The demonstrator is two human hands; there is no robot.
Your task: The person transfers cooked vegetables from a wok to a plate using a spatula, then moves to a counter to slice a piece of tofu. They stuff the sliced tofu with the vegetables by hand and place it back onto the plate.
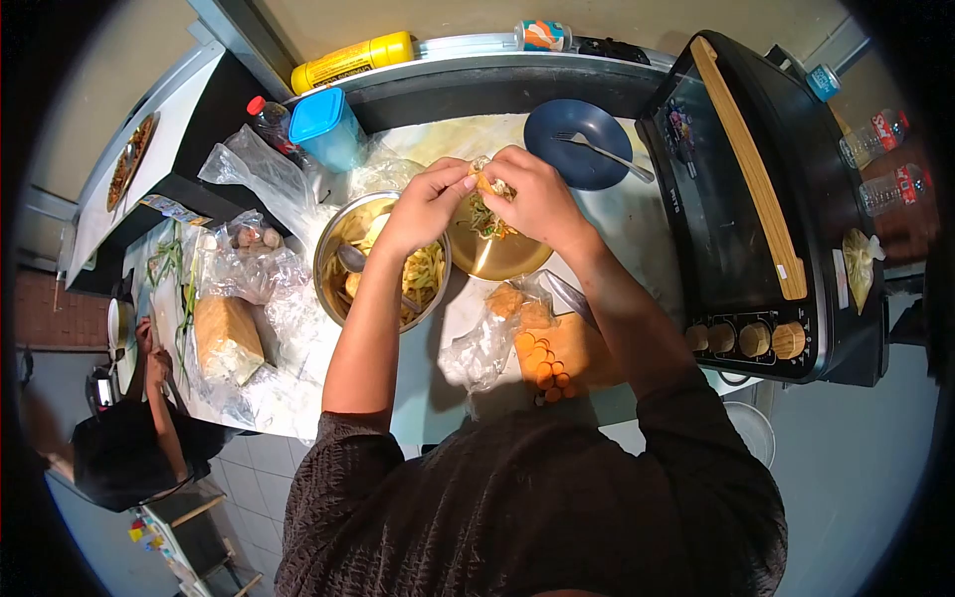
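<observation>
My left hand (430, 205) and my right hand (540, 199) meet over an amber plate (502, 263), fingers pinched around a small orange-brown food piece (484, 183). It looks like fried tofu, with pale filling at its top; my fingers partly hide it. Shredded vegetables (489, 223) lie on the plate below. Left of the plate, a steel bowl (320, 284) holds pale yellow strips and a spoon (351, 258). Nearer me, similar orange-brown pieces (506, 299) sit in a clear plastic bag (476, 354). Carrot slices (544, 369) rest on a wooden cutting board (594, 356) beside a knife (571, 298).
A toaster oven (736, 189) bounds the right side. Behind stand a dark blue plate (563, 171) with a fork (609, 150) and a blue-lidded container (326, 134). Plastic-wrapped food (227, 333) lies left. Another person's hands (151, 350) work at the far left.
</observation>
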